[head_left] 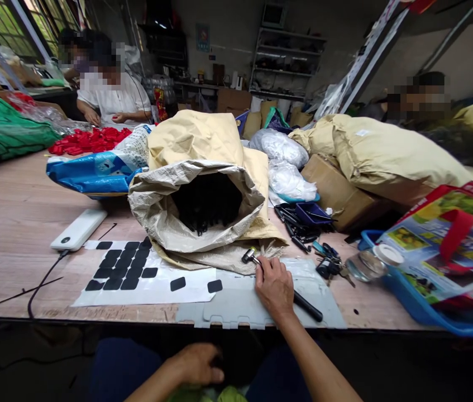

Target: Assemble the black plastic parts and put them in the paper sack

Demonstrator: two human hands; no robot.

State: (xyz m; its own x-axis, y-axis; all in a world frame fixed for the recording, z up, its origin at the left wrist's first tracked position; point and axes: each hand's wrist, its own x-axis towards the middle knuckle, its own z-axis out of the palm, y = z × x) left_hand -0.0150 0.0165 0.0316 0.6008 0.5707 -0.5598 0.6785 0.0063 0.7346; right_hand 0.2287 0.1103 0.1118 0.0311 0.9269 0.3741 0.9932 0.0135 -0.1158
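Note:
My right hand (pixel 276 287) is closed on a small hammer (pixel 306 306), over a grey mat (pixel 232 304) near the table's front edge. The hammer's head points up and left, beside the sack's lower edge, and its black handle runs down to the right. Below the table edge, over my lap, is my left hand (pixel 199 364); its fingers are curled and partly in shadow, and what they hold, if anything, is hidden. Black rounded squares (pixel 125 265) lie in rows on a white sheet (pixel 156 293). Behind them an open sack (pixel 156 223) holds dark pieces.
A white power bank (pixel 79 229) with a cable lies left. Black tools and keys (pixel 328 259), a clear jar (pixel 370 263) and a blue basket (pixel 420 296) with a printed bag stand right. Red items (pixel 87 140) lie before a person in white (pixel 113 95).

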